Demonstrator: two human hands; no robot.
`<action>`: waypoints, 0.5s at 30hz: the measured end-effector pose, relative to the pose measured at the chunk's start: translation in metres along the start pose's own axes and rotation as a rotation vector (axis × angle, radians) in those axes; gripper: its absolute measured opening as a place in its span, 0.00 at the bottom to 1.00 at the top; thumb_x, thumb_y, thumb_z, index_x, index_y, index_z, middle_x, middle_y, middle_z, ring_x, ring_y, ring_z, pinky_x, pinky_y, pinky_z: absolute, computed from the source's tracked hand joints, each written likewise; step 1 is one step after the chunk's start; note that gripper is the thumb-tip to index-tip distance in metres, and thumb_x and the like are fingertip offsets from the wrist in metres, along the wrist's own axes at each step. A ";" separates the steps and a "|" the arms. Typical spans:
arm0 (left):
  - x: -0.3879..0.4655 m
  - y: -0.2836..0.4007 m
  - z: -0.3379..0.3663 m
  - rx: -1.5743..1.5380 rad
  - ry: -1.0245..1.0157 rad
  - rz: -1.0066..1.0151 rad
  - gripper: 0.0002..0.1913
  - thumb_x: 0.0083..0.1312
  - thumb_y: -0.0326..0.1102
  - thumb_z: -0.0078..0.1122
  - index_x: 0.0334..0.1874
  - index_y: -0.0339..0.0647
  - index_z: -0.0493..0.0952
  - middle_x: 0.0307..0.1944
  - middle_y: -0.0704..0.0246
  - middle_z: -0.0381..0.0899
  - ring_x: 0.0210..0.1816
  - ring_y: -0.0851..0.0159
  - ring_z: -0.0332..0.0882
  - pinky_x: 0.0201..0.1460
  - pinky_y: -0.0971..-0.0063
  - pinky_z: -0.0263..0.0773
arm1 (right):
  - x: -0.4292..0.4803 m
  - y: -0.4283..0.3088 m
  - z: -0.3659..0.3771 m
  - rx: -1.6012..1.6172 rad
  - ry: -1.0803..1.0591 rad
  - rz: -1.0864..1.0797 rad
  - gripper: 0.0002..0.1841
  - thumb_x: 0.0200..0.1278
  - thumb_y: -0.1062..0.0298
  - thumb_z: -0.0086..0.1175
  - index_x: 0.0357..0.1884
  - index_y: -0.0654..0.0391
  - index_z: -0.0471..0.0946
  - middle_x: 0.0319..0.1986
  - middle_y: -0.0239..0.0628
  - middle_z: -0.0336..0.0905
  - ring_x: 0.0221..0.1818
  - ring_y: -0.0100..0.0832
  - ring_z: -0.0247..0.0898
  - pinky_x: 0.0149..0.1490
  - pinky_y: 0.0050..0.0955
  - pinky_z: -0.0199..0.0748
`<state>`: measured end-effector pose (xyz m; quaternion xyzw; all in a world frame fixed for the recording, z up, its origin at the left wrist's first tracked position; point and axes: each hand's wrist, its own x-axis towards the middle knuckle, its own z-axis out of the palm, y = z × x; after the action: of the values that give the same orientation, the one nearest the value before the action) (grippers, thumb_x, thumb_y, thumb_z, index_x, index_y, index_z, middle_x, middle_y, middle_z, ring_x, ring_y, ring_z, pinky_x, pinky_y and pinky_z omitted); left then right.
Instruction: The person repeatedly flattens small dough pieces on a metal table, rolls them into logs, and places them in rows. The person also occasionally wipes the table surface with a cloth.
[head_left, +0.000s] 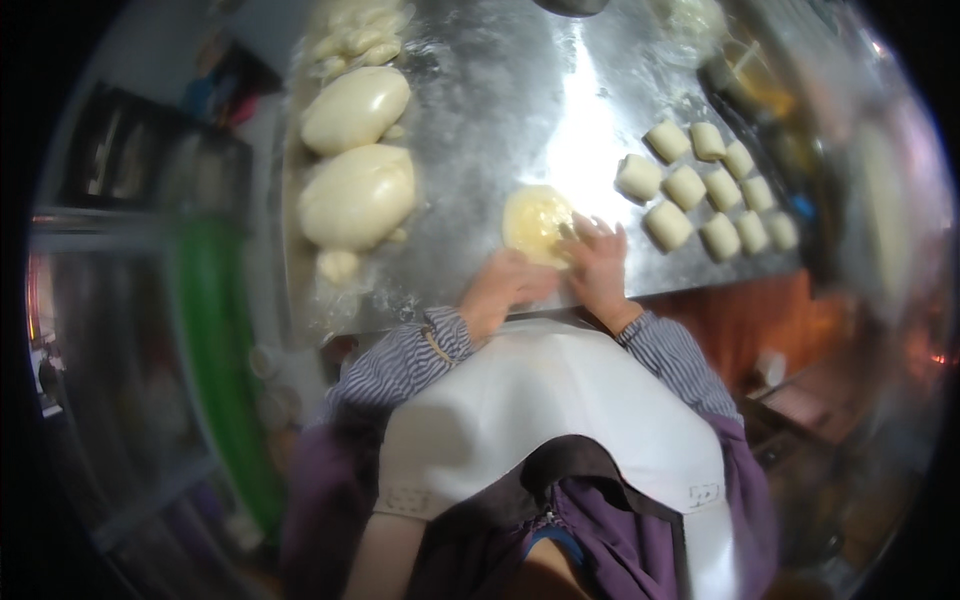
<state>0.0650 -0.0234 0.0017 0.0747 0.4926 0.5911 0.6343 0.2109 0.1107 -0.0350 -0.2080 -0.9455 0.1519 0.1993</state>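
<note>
A flattened round of dough with a glossy, yellowish top lies on the metal worktop, close to its front edge. My right hand is at the round's right side, fingers apart, some of them over its edge. At the near left edge of the round, my left hand is blurred with its fingers bent; whether it pinches the dough cannot be made out. To the right sit several short dough cylinders in loose rows. Two large smooth dough masses rest on the left.
Smaller dough pieces are heaped at the far left. At the back right stands a container with yellow contents and a utensil. A dark round object cuts into the top edge. Plastic film lies at the front left corner.
</note>
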 end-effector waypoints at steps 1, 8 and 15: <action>0.003 -0.002 -0.003 0.197 0.067 0.057 0.17 0.64 0.36 0.60 0.49 0.31 0.70 0.40 0.66 0.77 0.39 0.63 0.78 0.45 0.72 0.73 | -0.002 0.003 0.002 -0.003 0.001 0.002 0.25 0.41 0.76 0.62 0.46 0.46 0.76 0.62 0.39 0.62 0.70 0.51 0.48 0.68 0.63 0.43; 0.029 -0.026 -0.024 1.412 0.158 0.922 0.15 0.55 0.34 0.62 0.41 0.36 0.71 0.39 0.58 0.74 0.43 0.50 0.73 0.51 0.60 0.70 | -0.015 0.022 0.001 0.047 0.092 0.044 0.21 0.39 0.77 0.62 0.40 0.45 0.78 0.61 0.37 0.64 0.69 0.50 0.50 0.67 0.63 0.44; 0.044 -0.020 -0.026 1.274 0.212 0.800 0.06 0.54 0.33 0.60 0.28 0.38 0.75 0.38 0.61 0.72 0.42 0.53 0.70 0.46 0.63 0.67 | -0.005 0.032 -0.007 0.108 0.112 0.108 0.07 0.50 0.67 0.61 0.33 0.51 0.79 0.61 0.41 0.66 0.69 0.51 0.50 0.67 0.58 0.44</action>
<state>0.0519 -0.0052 -0.0482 0.5423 0.7325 0.3812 0.1550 0.2284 0.1380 -0.0423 -0.2557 -0.9108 0.2011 0.2542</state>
